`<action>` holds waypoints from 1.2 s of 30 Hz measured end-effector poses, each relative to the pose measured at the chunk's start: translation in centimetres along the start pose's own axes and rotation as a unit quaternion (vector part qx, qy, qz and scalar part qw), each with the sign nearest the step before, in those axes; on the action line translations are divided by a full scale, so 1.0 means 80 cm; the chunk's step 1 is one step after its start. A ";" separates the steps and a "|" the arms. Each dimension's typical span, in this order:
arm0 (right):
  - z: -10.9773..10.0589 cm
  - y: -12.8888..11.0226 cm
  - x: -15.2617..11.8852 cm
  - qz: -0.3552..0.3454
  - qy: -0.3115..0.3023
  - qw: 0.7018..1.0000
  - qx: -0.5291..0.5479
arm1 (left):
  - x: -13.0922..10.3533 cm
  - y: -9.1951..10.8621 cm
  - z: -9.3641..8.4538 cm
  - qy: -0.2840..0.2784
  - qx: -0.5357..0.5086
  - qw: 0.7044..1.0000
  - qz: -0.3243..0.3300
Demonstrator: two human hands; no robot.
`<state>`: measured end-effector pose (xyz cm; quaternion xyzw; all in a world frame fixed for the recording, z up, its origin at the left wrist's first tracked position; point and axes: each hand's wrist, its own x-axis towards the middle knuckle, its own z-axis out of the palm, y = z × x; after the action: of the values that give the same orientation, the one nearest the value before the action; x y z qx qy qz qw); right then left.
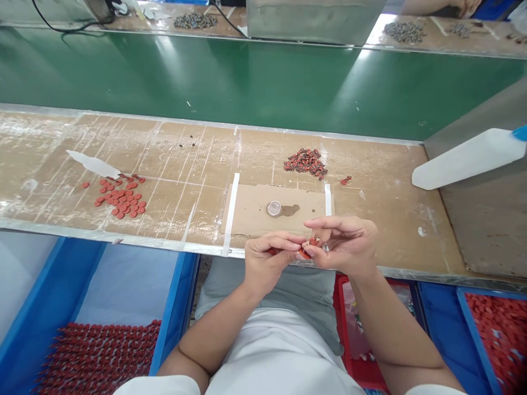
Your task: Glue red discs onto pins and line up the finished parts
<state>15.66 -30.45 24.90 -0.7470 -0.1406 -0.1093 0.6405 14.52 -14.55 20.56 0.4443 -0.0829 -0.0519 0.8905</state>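
Observation:
My left hand and my right hand meet at the front edge of the bench, both with fingers closed round small red parts. A bit of red also shows between the left fingers. Exactly how the parts fit together is too small to tell. Just beyond the hands, a round clear piece sits on a cardboard sheet taped to the bench. Farther back lies a pile of small red and dark pieces, with a single red piece to its right.
Red discs lie at the left beside a white strip. A white bottle leans in from the right. Below the bench are a blue bin of red parts, a red bin and a blue tray. A green belt runs behind.

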 end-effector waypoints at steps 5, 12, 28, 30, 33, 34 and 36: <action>-0.001 0.006 -0.002 0.023 0.016 0.999 0.020 | 0.004 0.003 0.002 0.007 0.000 1.000 -0.008; 0.005 0.007 -0.003 0.054 0.031 0.994 0.094 | 0.007 0.002 0.003 0.022 -0.006 1.000 -0.020; -0.164 0.104 0.039 0.082 0.277 0.931 -0.223 | 0.009 -0.001 0.010 0.093 -0.165 0.941 -0.281; -0.184 0.127 0.045 0.080 0.261 0.909 -0.316 | 0.010 -0.002 0.010 0.098 -0.172 0.937 -0.289; -0.197 0.156 0.048 0.095 0.200 0.880 -0.421 | 0.011 -0.002 0.010 0.101 -0.179 0.933 -0.294; -0.197 0.163 0.048 0.099 0.186 0.869 -0.449 | 0.011 -0.001 0.010 0.101 -0.182 0.933 -0.295; -0.195 0.173 0.049 0.099 0.173 0.853 -0.483 | 0.012 -0.001 0.008 0.100 -0.187 0.931 -0.297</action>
<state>24.42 -47.53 15.82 -0.9413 0.1180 -0.2266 0.2207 15.32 -15.28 21.00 0.2771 0.1534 -0.2837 0.9051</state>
